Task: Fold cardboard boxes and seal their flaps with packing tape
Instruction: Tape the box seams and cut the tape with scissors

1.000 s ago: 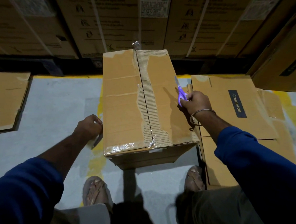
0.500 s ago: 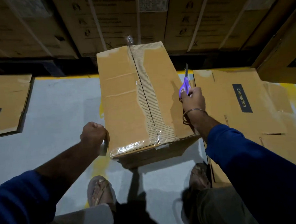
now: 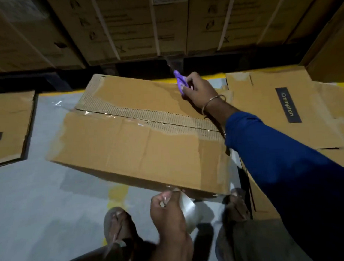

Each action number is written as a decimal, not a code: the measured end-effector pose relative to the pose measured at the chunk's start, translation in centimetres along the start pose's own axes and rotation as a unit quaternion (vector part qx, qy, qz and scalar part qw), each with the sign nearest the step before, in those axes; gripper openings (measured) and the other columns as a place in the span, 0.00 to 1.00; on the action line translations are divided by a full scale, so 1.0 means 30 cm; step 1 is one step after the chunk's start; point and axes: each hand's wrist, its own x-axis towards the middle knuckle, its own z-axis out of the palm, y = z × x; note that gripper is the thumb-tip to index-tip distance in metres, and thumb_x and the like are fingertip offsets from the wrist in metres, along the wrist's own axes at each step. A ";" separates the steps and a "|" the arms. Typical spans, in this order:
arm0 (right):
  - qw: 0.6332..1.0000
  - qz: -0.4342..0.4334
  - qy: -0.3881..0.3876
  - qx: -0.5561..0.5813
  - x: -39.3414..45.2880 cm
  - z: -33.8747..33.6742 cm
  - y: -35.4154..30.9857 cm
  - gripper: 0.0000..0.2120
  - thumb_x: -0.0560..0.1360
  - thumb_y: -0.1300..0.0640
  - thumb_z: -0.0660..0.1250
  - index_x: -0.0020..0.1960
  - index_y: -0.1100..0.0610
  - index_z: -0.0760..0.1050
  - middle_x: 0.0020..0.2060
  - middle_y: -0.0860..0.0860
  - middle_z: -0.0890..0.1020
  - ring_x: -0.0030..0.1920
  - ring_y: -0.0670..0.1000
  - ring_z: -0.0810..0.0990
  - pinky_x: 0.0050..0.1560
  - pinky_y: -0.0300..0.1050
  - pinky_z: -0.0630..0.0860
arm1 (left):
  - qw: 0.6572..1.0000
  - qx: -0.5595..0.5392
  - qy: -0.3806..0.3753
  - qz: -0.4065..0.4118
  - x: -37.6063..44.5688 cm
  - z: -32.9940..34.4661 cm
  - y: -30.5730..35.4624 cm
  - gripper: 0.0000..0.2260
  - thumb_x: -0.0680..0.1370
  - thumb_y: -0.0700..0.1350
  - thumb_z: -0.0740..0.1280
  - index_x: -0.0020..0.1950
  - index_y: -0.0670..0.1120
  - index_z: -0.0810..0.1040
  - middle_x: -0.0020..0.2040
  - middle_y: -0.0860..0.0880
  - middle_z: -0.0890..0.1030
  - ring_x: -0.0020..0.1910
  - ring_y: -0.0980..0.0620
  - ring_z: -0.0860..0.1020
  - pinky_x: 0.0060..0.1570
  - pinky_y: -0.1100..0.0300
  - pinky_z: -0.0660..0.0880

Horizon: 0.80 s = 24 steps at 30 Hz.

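Note:
A closed cardboard box lies on the grey floor with its taped centre seam running left to right; the paper along the seam is torn. My right hand rests on the box's far right corner and grips purple-handled scissors, blades pointing away. My left hand is at the box's near edge and grips a roll of clear packing tape, its end touching the box's front edge.
Flattened boxes lie on the floor at the left and at the right, the right one printed "Crompton". Stacked cartons form a wall behind. My sandalled feet stand just in front of the box.
The box has turned about a quarter turn, so its seam now runs sideways. My left hand moved with the tape roll from the box's left side to its near edge. My right hand stayed on the box.

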 end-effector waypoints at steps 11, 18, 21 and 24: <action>0.927 0.145 0.121 0.323 -0.314 -0.025 -0.118 0.18 0.75 0.44 0.72 0.44 0.61 0.82 0.34 0.51 0.80 0.34 0.50 0.74 0.38 0.46 0.68 | 0.947 0.161 -0.126 0.247 -0.146 -0.103 0.490 0.09 0.71 0.43 0.76 0.41 0.47 0.76 0.36 0.47 0.85 0.36 0.47 0.85 0.31 0.55 0.79; 0.822 0.283 0.060 0.490 -0.853 0.166 -0.292 0.14 0.72 0.50 0.79 0.43 0.61 0.82 0.34 0.48 0.84 0.35 0.42 0.77 0.39 0.38 0.72 | 0.669 0.382 -0.052 0.636 0.016 0.219 1.020 0.09 0.78 0.54 0.69 0.54 0.55 0.73 0.53 0.52 0.81 0.50 0.48 0.81 0.44 0.44 0.82; 0.780 0.369 0.070 0.501 -0.996 0.269 -0.317 0.16 0.67 0.49 0.80 0.40 0.60 0.79 0.29 0.49 0.80 0.31 0.42 0.75 0.41 0.44 0.71 | 0.532 0.556 -0.063 0.635 0.171 0.412 1.080 0.09 0.81 0.48 0.68 0.60 0.50 0.72 0.55 0.46 0.78 0.49 0.48 0.77 0.41 0.48 0.77; 0.753 0.445 0.051 0.482 -1.054 0.333 -0.294 0.13 0.70 0.54 0.82 0.38 0.59 0.79 0.27 0.50 0.78 0.28 0.44 0.75 0.42 0.49 0.73 | 0.519 0.654 -0.092 0.543 0.306 0.513 1.078 0.09 0.83 0.50 0.67 0.60 0.50 0.71 0.51 0.46 0.78 0.45 0.48 0.77 0.37 0.53 0.75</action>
